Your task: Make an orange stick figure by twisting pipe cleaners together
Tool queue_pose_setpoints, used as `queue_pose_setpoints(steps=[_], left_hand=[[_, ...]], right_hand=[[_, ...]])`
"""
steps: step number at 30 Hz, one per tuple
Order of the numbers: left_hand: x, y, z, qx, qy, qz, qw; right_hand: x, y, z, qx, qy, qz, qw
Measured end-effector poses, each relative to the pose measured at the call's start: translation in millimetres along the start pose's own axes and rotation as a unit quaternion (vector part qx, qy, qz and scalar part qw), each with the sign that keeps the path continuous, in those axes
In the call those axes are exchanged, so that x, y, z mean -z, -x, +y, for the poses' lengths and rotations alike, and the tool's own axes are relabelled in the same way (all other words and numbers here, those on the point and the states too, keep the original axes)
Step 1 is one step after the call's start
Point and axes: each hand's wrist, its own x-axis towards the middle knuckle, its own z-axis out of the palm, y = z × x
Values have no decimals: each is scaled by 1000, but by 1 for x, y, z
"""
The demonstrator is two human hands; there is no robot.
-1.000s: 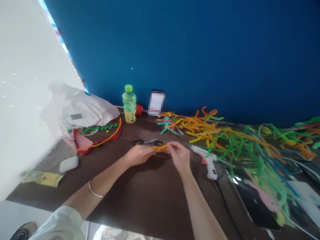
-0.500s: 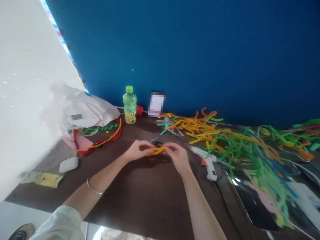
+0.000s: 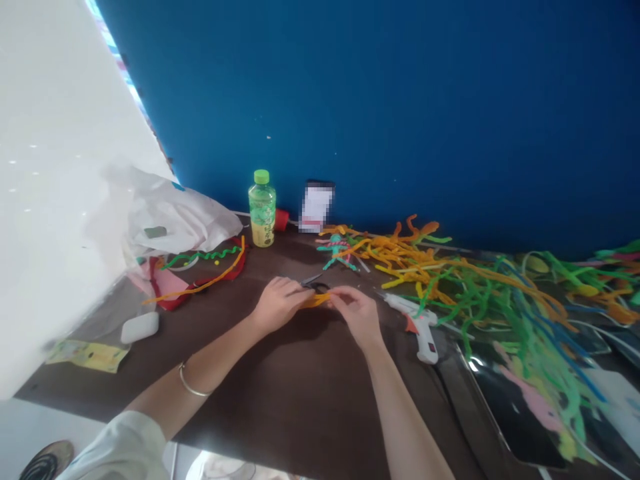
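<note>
Left hand (image 3: 278, 304) and right hand (image 3: 357, 315) are both narrow, fingertips pinching a short fuzzy orange pipe cleaner (image 3: 316, 301) that spans the small gap between them. Black-handled scissors (image 3: 316, 287) lie just beyond, partly hidden by the left hand. Thin metal bangle (image 3: 189, 381) on left wrist, pale cloth sleeve (image 3: 117, 445) at left forearm. Both arms rest over a dark brown table (image 3: 300, 393) with a smooth matte top. Just right of the right hand: white glue gun (image 3: 413, 327), orange trigger, lying on its side. Further right, a tangled heap of green, blue and orange pipe cleaners (image 3: 520, 320) sprawls over a glossy dark sheet (image 3: 520, 417). Left side: smooth white rounded case (image 3: 140, 327), yellow printed paper (image 3: 88, 356), red felt (image 3: 167, 283) under a long orange pipe cleaner (image 3: 200, 283). Far edge: small teal-and-pink pipe-cleaner figure (image 3: 337, 250), green-capped plastic bottle (image 3: 262, 217) holding pale yellow liquid in its lower part, crumpled white plastic bag (image 3: 175, 220), blurred card (image 3: 317, 205), all against a blue wall (image 3: 400, 100).
</note>
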Motion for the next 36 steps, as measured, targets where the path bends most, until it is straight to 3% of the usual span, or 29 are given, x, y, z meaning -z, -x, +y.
queue_pose_setpoints(steps=[5,13,27,36], left_hand=[[2,0,7,-51,-76,-16,996],[1,-3,9,-58,-55,12,997],[-3,-1,10,6,-4,29,1000],[1,-2,8,-8,-3,-18,1000]], right_hand=[[-5,2,1,9,2,-1,1000],[-16,7,-4,10,-7,8,1000],[-17,8,0,9,6,61,998],[-11,5,-2,5,10,82,997]])
